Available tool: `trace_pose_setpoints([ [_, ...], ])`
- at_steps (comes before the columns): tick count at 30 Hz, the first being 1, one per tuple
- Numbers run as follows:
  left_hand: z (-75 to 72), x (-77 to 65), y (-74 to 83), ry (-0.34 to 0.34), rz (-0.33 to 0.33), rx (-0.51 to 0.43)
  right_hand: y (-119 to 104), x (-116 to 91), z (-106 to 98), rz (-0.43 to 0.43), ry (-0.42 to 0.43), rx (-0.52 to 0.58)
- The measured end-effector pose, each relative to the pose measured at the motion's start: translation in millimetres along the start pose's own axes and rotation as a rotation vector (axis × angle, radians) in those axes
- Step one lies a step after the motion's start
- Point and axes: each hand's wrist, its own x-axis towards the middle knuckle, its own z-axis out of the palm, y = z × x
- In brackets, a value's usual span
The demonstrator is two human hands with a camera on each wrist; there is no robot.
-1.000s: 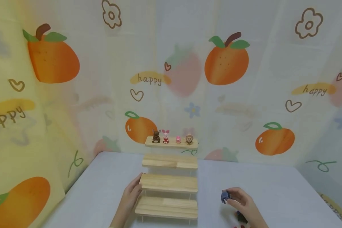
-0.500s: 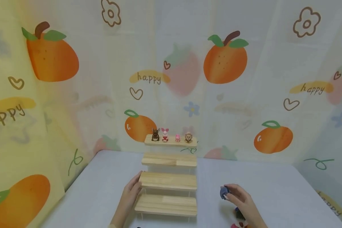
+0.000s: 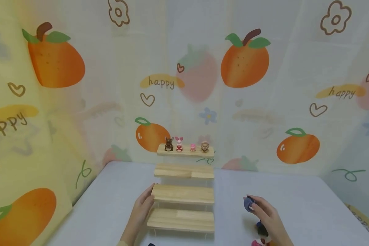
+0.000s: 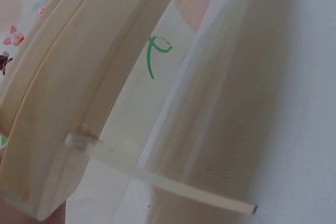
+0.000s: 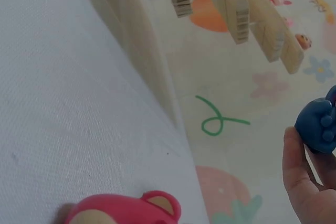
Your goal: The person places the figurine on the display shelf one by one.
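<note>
**While our left hand (image 3: 141,207) grips the stepped shelf (image 3: 183,192), our right hand (image 3: 269,212) pinches a blue figurine (image 3: 248,204)**

Where the shelf rises in four tiers, we see pale, grained wooden boards with rounded corners, carried on slim, whitish, see-through posts (image 4: 168,181). On its top tier sit four small, smooth figures: a dark brown one (image 3: 168,145), a pink-and-white one (image 3: 179,146), a tiny pink one (image 3: 192,148) and a tan, round-faced one (image 3: 204,147).

The blue figurine, glossy and rounded, is off to the right of the shelf, held up between our right thumb and fingertips, which are closed narrowly on its sides. Since the hand covers part of it and the wrist view cuts it off, we cannot tell which way it faces. Our left fingers and thumb hold the left end of the shelf's second board from the bottom.

Between the shelf's right ends and our right hand runs a stretch of finely woven white cloth (image 3: 229,198), which reaches back behind the shelf to the fruit-printed backdrop (image 3: 196,30). Also right of the shelf, near our right wrist, are a dark figure (image 3: 262,229) and a pink-red one with round ears (image 5: 123,209).
</note>
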Motion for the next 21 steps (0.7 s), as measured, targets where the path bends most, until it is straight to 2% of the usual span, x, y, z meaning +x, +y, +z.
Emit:
trace_pose_setpoints([
  [2, -1.8, 0.4, 0.6, 0.001, 0.004, 0.008, -2.2, 0.6, 2.6, 0.019, 0.008, -0.004],
  [6, -6.1, -0.3, 0.4, -0.006, 0.005, 0.0, -5.9, 1.2, 7.2, 0.131, 0.044, -0.036],
  [9, -7.1, -0.4, 1.4, -0.007, 0.017, -0.004, -7.5, 2.3, 7.4, 0.17, 0.047, -0.044],
  [12, -5.0, 0.5, 3.6, -0.009, 0.019, -0.018, -7.2, 3.0, 4.8, 0.145, 0.037, -0.048],
  [16, -1.1, 0.5, 4.5, -0.012, -0.02, -0.037, -4.4, 1.6, -0.4, 0.077, 0.029, -0.035],
  [21, 1.1, -0.9, 3.4, -0.015, -0.019, -0.046, -1.6, 0.0, -5.9, -0.011, -0.016, 0.082],
])
